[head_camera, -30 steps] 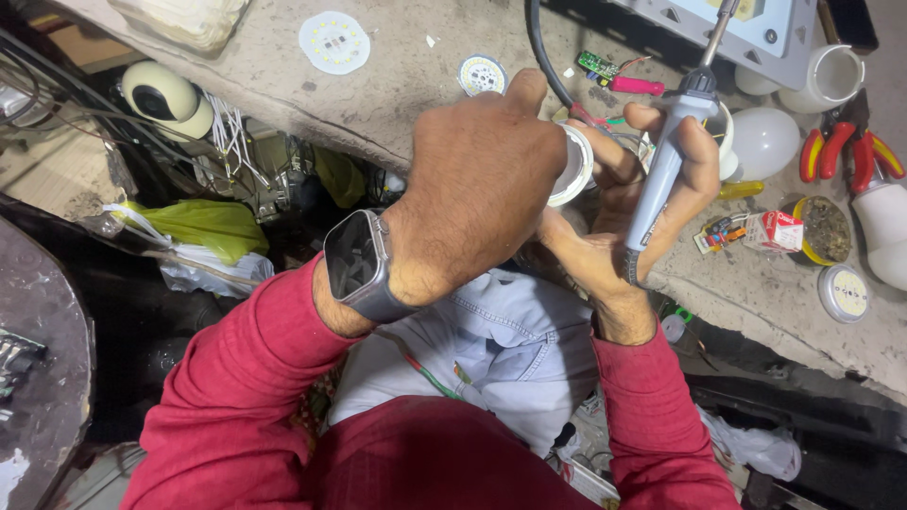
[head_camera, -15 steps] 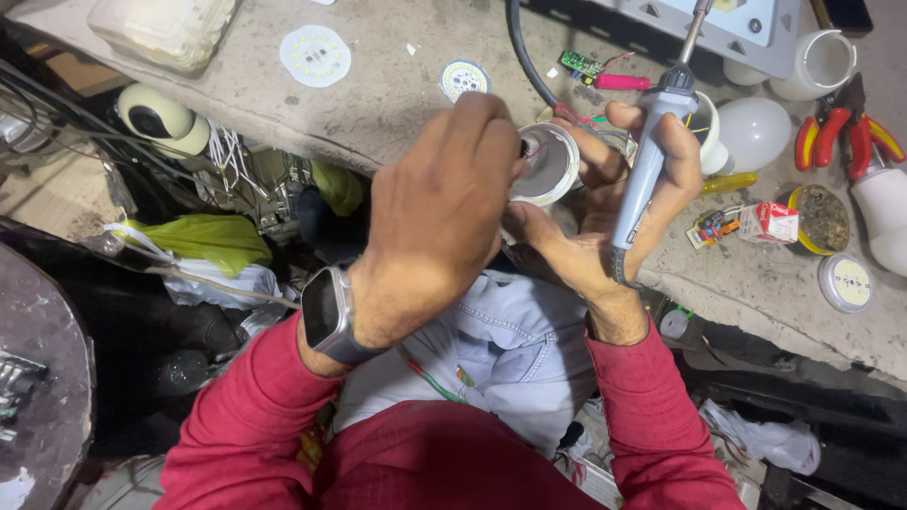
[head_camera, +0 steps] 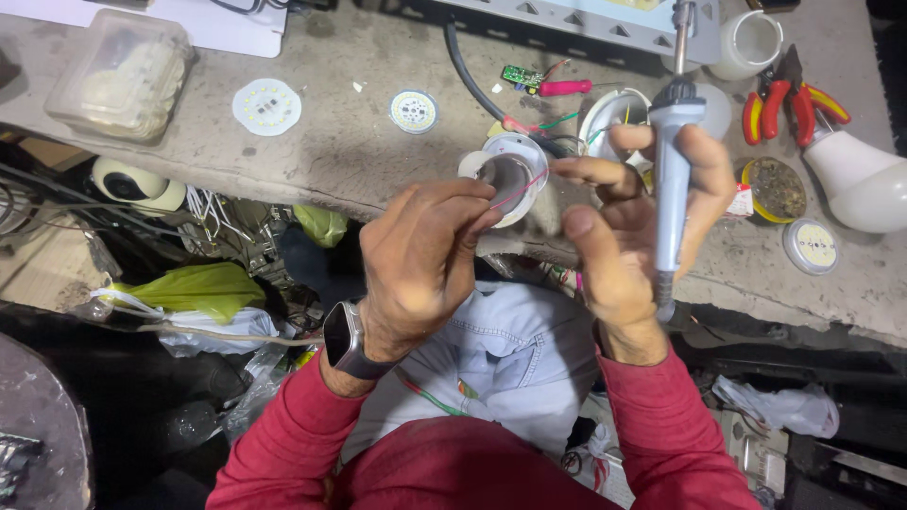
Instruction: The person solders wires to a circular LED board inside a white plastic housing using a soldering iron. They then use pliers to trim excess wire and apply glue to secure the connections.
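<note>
Bulb housing [head_camera: 510, 173], white, cup-shaped, open end up: sits at the near edge of the workbench [head_camera: 350, 151], tilted toward the wearer so its hollow faces the camera. Left hand [head_camera: 420, 260], fingers pinched on a thin red wire [head_camera: 518, 189] that leads into the housing, holding it taut. Right hand [head_camera: 628, 236], fingers wrapped around a soldering iron [head_camera: 673, 179], grey grip, tip pointing up and away from the work; its forefinger reaches to the housing rim, apparently steadying it. Nearby: round LED boards [head_camera: 267, 106], red-handled pliers [head_camera: 794, 99], white bulb [head_camera: 864, 179].
</note>
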